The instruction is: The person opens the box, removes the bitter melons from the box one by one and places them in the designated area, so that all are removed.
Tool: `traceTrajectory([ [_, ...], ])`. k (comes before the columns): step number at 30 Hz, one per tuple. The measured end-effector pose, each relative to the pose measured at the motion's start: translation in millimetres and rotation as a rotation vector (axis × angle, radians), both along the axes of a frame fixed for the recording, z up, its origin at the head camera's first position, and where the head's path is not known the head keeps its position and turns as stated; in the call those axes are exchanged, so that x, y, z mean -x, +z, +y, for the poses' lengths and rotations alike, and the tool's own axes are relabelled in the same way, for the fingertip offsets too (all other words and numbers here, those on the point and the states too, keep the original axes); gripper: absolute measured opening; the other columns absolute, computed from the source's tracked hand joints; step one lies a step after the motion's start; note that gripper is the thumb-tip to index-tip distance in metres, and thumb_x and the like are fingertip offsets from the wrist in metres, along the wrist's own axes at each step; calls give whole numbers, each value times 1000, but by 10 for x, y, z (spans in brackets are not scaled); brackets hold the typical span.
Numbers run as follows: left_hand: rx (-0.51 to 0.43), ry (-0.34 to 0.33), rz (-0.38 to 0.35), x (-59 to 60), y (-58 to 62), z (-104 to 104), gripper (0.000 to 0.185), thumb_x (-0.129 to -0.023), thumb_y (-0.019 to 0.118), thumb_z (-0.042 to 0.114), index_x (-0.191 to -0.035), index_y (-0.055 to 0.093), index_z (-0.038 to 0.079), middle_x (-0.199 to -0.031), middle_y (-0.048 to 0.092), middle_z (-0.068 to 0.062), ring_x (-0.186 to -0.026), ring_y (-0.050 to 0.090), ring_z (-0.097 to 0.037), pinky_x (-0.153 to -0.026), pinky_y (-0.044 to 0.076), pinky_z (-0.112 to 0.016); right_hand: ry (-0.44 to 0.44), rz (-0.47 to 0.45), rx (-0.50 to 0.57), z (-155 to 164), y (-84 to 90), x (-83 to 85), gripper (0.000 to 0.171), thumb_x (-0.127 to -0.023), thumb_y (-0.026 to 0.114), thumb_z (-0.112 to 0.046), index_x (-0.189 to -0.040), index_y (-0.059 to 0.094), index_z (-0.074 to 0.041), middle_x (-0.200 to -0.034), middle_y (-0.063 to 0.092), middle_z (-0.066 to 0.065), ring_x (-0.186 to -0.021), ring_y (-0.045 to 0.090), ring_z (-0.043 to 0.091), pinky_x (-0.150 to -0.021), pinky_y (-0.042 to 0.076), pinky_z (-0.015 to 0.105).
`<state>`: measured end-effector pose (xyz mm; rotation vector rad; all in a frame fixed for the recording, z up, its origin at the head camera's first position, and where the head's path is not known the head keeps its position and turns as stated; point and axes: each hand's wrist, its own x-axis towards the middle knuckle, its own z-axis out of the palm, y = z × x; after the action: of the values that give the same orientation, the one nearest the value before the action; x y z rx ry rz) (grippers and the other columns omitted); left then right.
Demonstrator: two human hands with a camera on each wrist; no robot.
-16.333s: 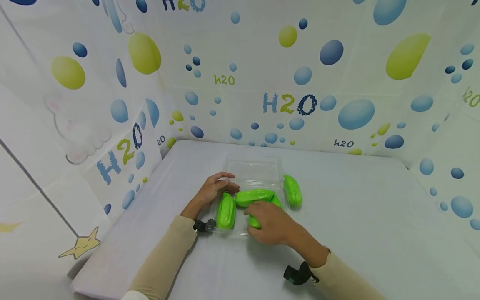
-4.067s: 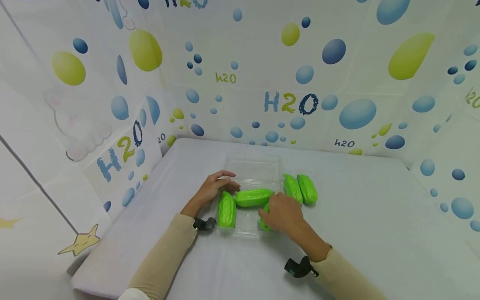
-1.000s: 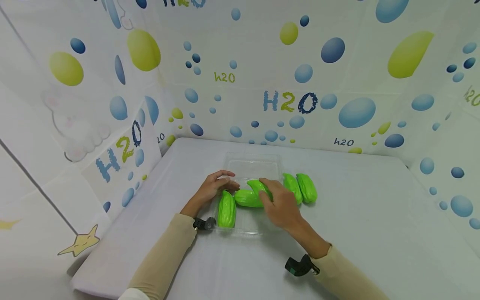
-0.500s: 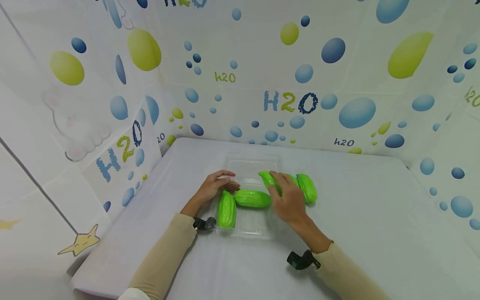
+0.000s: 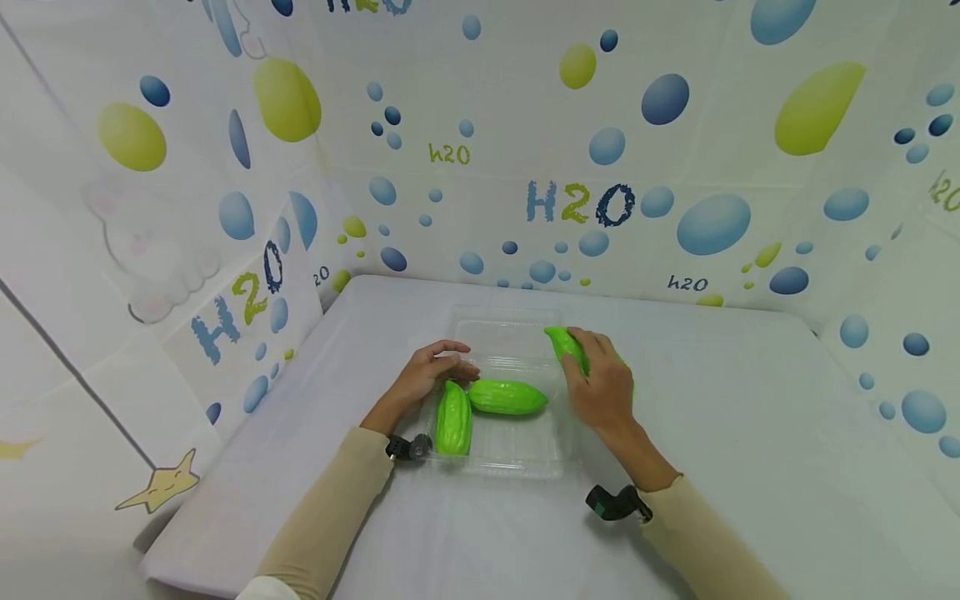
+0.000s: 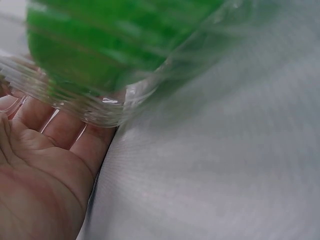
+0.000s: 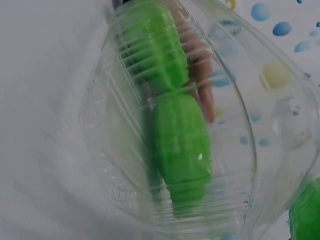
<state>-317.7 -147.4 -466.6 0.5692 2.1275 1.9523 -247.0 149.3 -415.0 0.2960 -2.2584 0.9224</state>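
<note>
A clear plastic tray (image 5: 491, 462) lies on the white table, its lid (image 5: 504, 323) flapped open at the back. Two green ridged gourds lie in it: one lengthwise (image 5: 452, 422) at the left, one crosswise (image 5: 507, 397) in the middle. My left hand (image 5: 432, 372) grips the tray's left rim; in the left wrist view its palm (image 6: 35, 170) lies against the tray wall (image 6: 112, 107) below a gourd (image 6: 115, 40). My right hand (image 5: 600, 387) holds a third gourd (image 5: 566, 344) just right of the tray. The right wrist view shows both tray gourds (image 7: 182, 150) through the clear wall.
Patterned walls with blue and green bubbles (image 5: 577, 204) close in the table at the back, left and right. My right hand hides the gourds lying on the table beside the tray. Bare white tabletop (image 5: 750, 417) stretches to the right and front.
My right hand has lifted a gourd out of the tray's middle and carried it back and to the right, past the right rim. The left hand has stayed on the tray.
</note>
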Motion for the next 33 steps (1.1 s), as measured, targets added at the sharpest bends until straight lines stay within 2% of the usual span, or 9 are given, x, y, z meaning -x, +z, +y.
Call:
traceTrajectory([
  [8,5,0,-1,-10,4,9,37,-109,44,12,-138,49,-9,-116,71,-27,-104,72,-34,-87,58,-35,-34,-8,40,183,-21,100,42,-94,52,-16,-132,66,-6,-126,65,18,-102,64,35,-77,52,53],
  [17,-27,-13,6,2,-8,1,37,-109,46,14,-138,49,-10,-116,70,-28,-98,74,-26,-85,58,-34,-78,12,85,398,-26,208,46,-93,47,-14,-134,65,-6,-126,64,21,-100,63,38,-79,50,57],
  [26,-21,-18,10,0,-10,-11,38,-109,46,14,-138,48,-11,-117,69,-30,-100,73,-32,-85,58,-35,-151,-80,108,596,-123,317,49,-94,46,-17,-139,62,-8,-132,61,22,-115,60,41,-89,47,61],
  [33,-26,-16,8,-5,1,-5,38,-109,45,14,-138,48,-10,-118,68,-32,-104,71,-38,-86,58,-34,-149,-130,139,712,-130,359,47,-96,48,-16,-142,60,-8,-136,59,23,-123,56,41,-97,43,61],
])
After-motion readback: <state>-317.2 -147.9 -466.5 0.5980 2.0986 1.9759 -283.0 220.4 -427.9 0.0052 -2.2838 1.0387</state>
